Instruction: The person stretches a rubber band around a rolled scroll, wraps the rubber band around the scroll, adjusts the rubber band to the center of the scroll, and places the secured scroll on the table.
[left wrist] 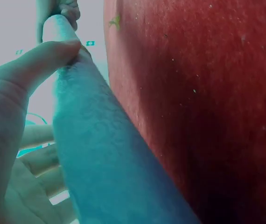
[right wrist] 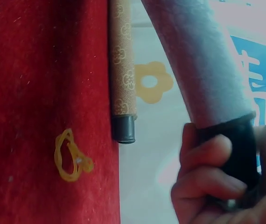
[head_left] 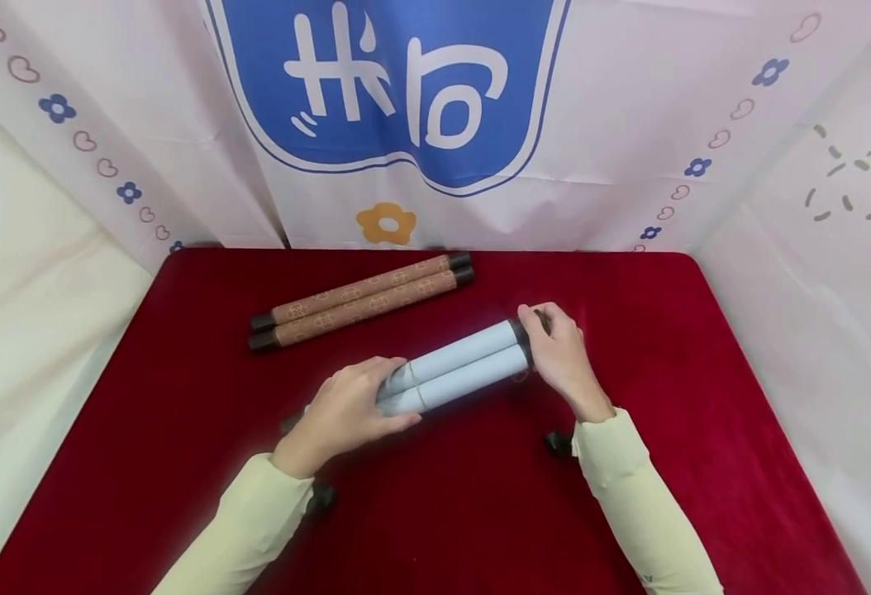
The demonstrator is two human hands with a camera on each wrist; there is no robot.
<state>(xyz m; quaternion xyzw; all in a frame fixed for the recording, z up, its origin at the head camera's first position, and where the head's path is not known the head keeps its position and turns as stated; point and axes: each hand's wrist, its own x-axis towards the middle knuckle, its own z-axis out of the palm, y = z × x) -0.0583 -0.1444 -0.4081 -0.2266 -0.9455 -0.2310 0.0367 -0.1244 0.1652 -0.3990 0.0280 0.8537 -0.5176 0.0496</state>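
Two pale blue scrolls (head_left: 473, 364) with dark end knobs lie side by side, slanting over the middle of the table. My left hand (head_left: 346, 411) grips the pair near its left end, thumb on the near side and fingers over the far side. A thin rubber band (head_left: 416, 387) circles both scrolls just beyond the left fingertips. At the other end, my right hand (head_left: 560, 351) holds the dark knobs (right wrist: 228, 149), its fingers curled round them in the right wrist view. Below that end, loose yellow rubber bands (right wrist: 67, 156) lie on the red cloth.
Two brown patterned scrolls (head_left: 364, 302) with black ends lie together behind the blue pair. The table (head_left: 435, 512) has a red velvet cover. A white curtain (head_left: 614, 165) with a blue emblem hangs along the back edge, and pale cloth walls stand at both sides.
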